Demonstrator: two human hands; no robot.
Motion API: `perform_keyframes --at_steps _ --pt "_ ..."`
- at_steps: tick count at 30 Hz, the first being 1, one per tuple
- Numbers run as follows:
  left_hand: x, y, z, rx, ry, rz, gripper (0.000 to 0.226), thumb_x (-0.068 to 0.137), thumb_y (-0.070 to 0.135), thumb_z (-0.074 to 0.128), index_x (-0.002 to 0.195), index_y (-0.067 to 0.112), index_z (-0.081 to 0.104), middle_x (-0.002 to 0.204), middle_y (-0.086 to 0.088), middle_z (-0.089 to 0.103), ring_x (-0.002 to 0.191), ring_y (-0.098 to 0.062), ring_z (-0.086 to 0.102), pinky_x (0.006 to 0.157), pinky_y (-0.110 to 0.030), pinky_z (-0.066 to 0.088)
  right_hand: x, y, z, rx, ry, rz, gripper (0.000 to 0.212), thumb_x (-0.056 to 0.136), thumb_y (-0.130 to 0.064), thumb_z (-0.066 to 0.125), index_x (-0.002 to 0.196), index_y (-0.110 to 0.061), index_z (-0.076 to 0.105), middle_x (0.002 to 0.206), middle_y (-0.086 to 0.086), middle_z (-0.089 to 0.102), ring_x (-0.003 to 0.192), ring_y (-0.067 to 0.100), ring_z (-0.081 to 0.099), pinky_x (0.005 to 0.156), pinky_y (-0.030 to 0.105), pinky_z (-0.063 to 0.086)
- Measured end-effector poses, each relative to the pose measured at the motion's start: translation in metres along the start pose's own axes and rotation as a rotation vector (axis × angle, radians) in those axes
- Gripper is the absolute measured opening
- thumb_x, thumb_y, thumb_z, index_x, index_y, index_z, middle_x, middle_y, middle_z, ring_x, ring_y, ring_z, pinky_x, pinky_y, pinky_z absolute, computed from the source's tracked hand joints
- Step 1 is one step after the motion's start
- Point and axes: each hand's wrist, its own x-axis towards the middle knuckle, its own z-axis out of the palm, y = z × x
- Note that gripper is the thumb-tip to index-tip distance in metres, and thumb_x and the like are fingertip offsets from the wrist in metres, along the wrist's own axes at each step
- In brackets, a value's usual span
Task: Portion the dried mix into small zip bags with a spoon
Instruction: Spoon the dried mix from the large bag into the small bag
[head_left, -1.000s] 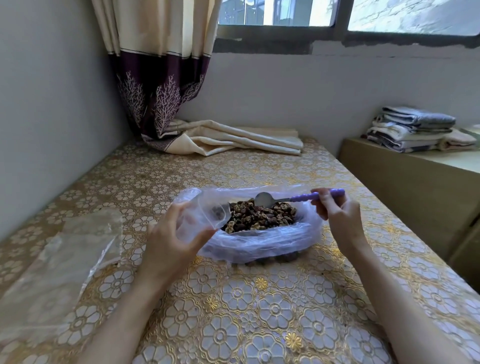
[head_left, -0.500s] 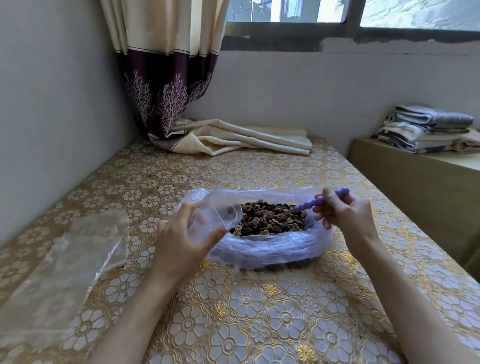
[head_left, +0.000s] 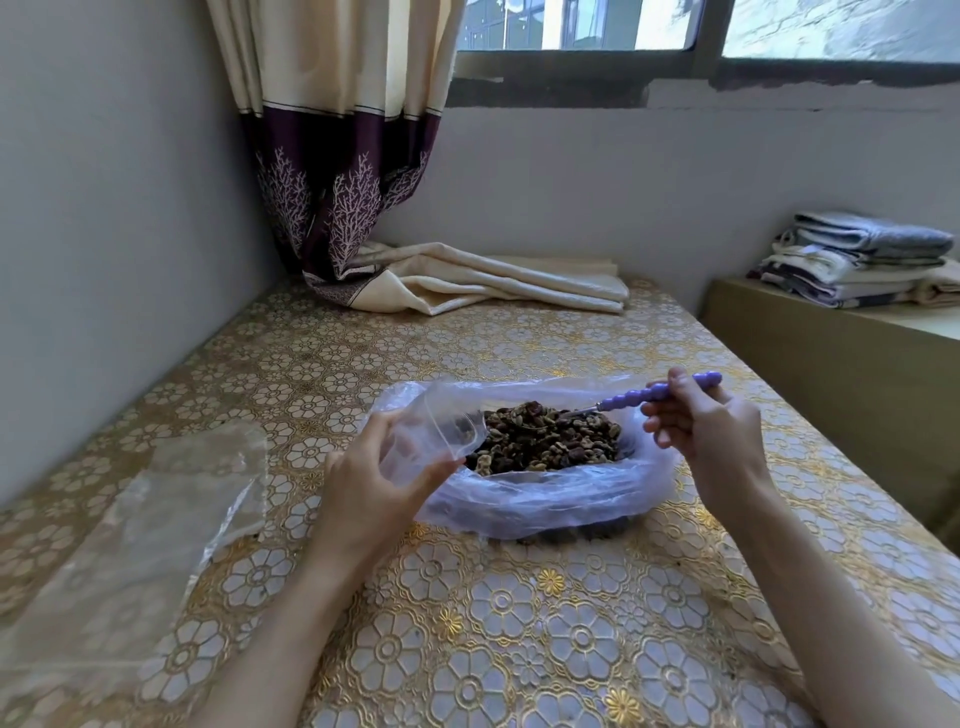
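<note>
The left hand (head_left: 371, 480) is pinching a small zip bag (head_left: 434, 436) open at the near-left rim of the big bag (head_left: 545, 499), so spoonfuls drop straight in; beyond it, the right hand (head_left: 709, 431) is gripping the spoon (head_left: 657, 393), its bowl buried in the dried mix (head_left: 550, 439).

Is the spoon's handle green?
No, the spoon in the right hand has a purple, bumpy handle, and its bowl end dips into the dried mix.
</note>
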Motion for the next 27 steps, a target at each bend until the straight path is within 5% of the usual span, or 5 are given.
perform_keyframes --at_steps 12,15,19,22,27 --pt "-0.002 -0.002 0.0 -0.095 -0.035 -0.074 0.078 0.051 0.084 0.051 0.111 0.034 0.047 0.105 0.006 0.059 0.105 -0.022 0.055 0.084 -0.046 0.052 -0.016 -0.037 0.052 0.049 -0.214 -0.099 0.028 0.095 -0.017 0.052 0.074 -0.002 0.061 0.056 0.004 0.065 0.044 0.012 0.056 0.04 0.019 0.042" --pt "-0.002 0.0 0.0 -0.144 -0.042 -0.062 0.073 0.057 0.081 0.056 0.108 0.029 0.052 0.101 0.008 0.063 0.096 -0.012 0.061 0.079 -0.038 0.055 -0.026 -0.038 0.069 -0.025 -0.309 -0.161 0.026 0.094 -0.016 0.053 0.074 -0.001 0.062 0.056 0.004 0.065 0.045 0.014 0.057 0.039 0.02 0.042" --pt "-0.003 0.002 0.0 -0.228 -0.025 -0.022 0.044 0.06 0.065 0.061 0.091 0.036 0.051 0.086 0.021 0.062 0.078 0.016 0.059 0.065 -0.007 0.05 -0.037 -0.037 0.089 -0.175 -0.434 -0.303 0.023 0.093 -0.01 0.054 0.077 0.004 0.062 0.058 -0.002 0.068 0.046 0.014 0.057 0.04 0.021 0.044" --pt "-0.002 0.003 0.0 -0.253 -0.017 -0.013 0.044 0.06 0.063 0.061 0.087 0.03 0.051 0.074 0.012 0.06 0.065 0.01 0.056 0.059 -0.006 0.044 -0.042 -0.036 0.094 -0.253 -0.54 -0.395 0.022 0.093 -0.008 0.054 0.083 0.012 0.058 0.064 -0.006 0.071 0.05 0.014 0.056 0.045 0.022 0.046" --pt "0.0 0.0 0.002 -0.338 -0.019 0.002 0.043 0.064 0.06 0.063 0.085 0.025 0.053 0.07 0.008 0.059 0.058 0.0 0.052 0.059 -0.013 0.046 -0.044 -0.041 0.087 -0.31 -0.635 -0.403 0.01 0.093 -0.005 0.052 0.09 -0.005 0.062 0.07 -0.005 0.068 0.058 0.009 0.058 0.055 0.018 0.047"
